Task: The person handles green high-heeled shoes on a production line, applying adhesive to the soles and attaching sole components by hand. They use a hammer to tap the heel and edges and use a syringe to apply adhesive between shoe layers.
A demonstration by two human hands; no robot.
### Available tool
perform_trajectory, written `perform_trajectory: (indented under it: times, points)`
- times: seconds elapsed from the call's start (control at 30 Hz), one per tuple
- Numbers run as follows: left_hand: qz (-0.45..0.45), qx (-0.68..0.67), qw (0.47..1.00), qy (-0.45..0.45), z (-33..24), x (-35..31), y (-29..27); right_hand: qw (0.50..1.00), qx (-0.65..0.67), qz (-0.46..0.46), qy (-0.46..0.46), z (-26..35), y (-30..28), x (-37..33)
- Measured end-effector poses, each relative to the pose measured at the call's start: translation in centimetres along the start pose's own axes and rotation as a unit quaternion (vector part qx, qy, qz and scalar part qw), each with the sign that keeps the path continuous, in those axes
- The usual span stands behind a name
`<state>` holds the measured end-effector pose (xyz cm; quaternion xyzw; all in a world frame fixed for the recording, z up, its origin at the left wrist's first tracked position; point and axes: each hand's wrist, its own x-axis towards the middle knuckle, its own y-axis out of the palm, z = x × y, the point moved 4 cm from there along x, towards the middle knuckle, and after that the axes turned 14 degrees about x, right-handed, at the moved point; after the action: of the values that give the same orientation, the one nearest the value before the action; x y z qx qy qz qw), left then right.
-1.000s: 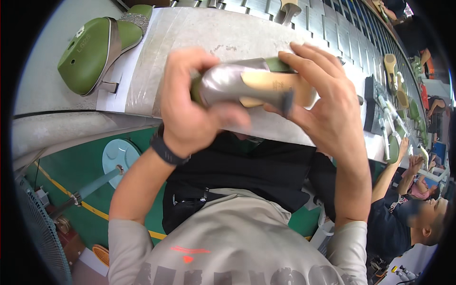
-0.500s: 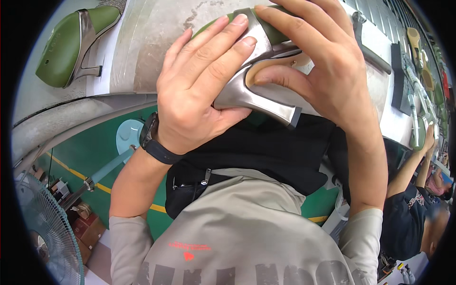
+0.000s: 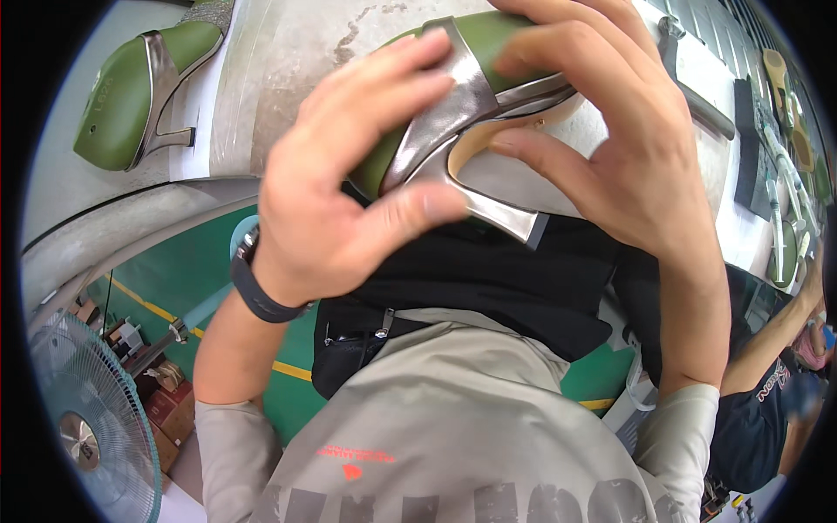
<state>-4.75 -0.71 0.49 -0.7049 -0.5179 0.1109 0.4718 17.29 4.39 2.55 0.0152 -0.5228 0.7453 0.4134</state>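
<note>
A metallic pewter high-heeled shoe (image 3: 453,83) on a green shoe last (image 3: 501,39) lies on its side at the table's near edge, its heel pointing toward me. My right hand (image 3: 623,122) grips it from the right, fingers over the green last and thumb by the tan sole. Around its back end is my left hand (image 3: 336,179), smeared by motion, with fingers and thumb spread apart; whether they touch the shoe is hard to tell. A dark watch band (image 3: 261,292) circles my left wrist. At the far left lies a similar shoe (image 3: 161,96) on a green last.
A hammer-like tool (image 3: 697,96) lies to the right on the table (image 3: 288,52). Beyond it are a dark strip (image 3: 748,144) and more shoe parts. A fan (image 3: 96,427) stands at lower left. A co-worker's arm (image 3: 776,340) reaches in at the right.
My left hand has loosened from the shoe and moved left, its fingers and thumb spreading. My right hand has shifted slightly right, and more of the shoe's back shows.
</note>
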Motion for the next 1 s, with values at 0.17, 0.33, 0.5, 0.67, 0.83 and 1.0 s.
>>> perform_trajectory:
  times: [0.17,0.33,0.5,0.67,0.83,1.0]
  points:
    - [0.078,-0.151,0.980,-0.103,0.7,2.9,0.0,0.998,0.031,-0.011,-0.050,2.5,-0.8,0.2]
    - [0.126,-0.168,0.971,-0.112,0.8,4.1,-0.2,0.991,0.126,0.017,0.030,2.3,-0.8,0.3]
    - [0.128,-0.158,0.975,-0.086,1.1,4.4,0.0,0.995,0.103,0.014,0.008,1.9,-1.0,0.4]
    - [0.108,-0.184,0.968,-0.132,0.6,4.4,0.4,0.998,0.061,0.006,-0.002,2.5,-1.0,0.6]
    - [0.063,-0.075,0.992,-0.074,0.2,4.5,0.7,1.000,0.023,-0.009,-0.016,2.0,-0.6,0.4]
    - [0.069,-0.046,0.995,-0.047,0.5,4.4,0.7,0.994,-0.010,-0.056,-0.099,-0.3,-0.3,-0.6]
